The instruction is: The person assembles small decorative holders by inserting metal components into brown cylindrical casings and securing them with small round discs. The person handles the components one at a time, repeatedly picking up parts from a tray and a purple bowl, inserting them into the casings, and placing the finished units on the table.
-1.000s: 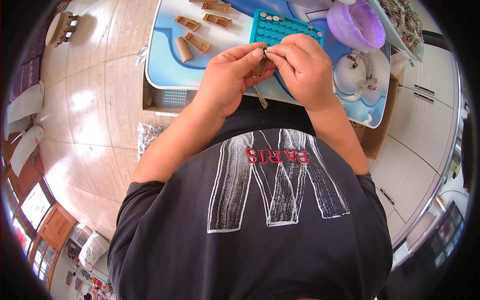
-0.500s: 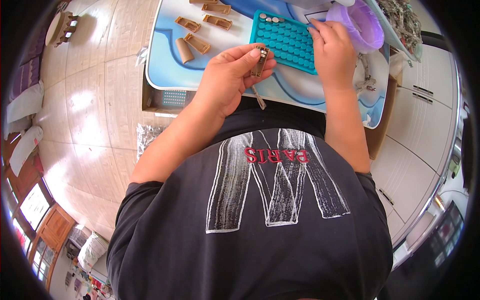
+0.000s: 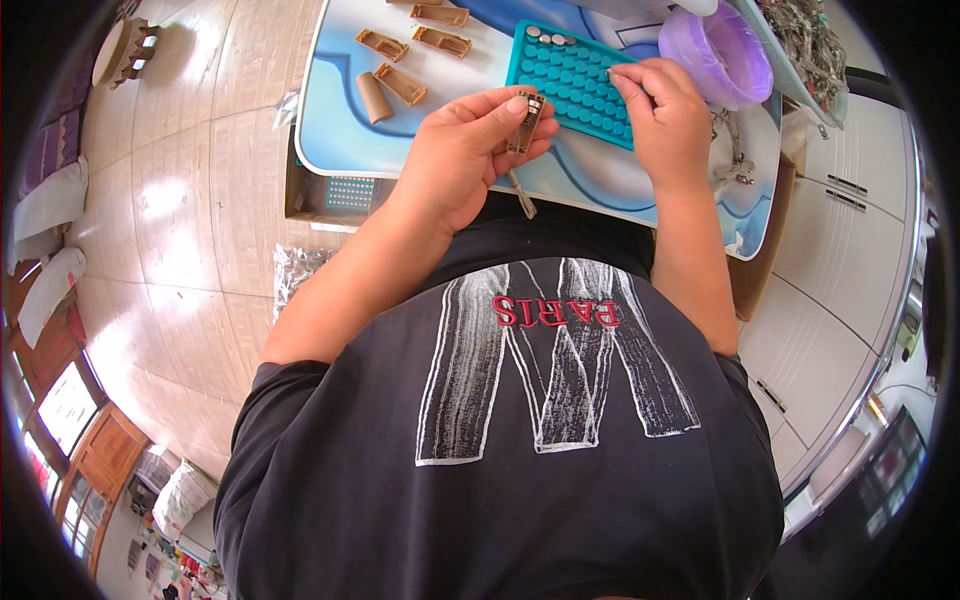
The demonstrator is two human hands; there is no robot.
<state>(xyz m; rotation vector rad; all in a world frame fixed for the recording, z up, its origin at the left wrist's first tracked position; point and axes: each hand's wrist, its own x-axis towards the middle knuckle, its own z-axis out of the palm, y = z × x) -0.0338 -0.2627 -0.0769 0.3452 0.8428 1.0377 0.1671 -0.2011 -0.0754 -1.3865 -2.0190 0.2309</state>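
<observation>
My left hand holds a small brown plastic casing between thumb and fingers, its hollow side up. A few shiny metal pieces show inside its upper end, beside the thumb. My right hand is over the right side of a teal tray with rows of round pockets. Its thumb and forefinger are pinched together; a tiny silvery bit shows at the tips, too small to name. Several silver button cells sit at the tray's far left corner.
Several more brown casings and a brown half-round cover lie on the blue-and-white table. A purple basket stands right of the tray. Thin wire-like bundles lie at the table's right. White cabinets stand beyond.
My right hand has moved left and slightly nearer, from the tray's far right edge to over its pockets, and its fingertips have closed together. The left hand keeps hold of the brown casing.
</observation>
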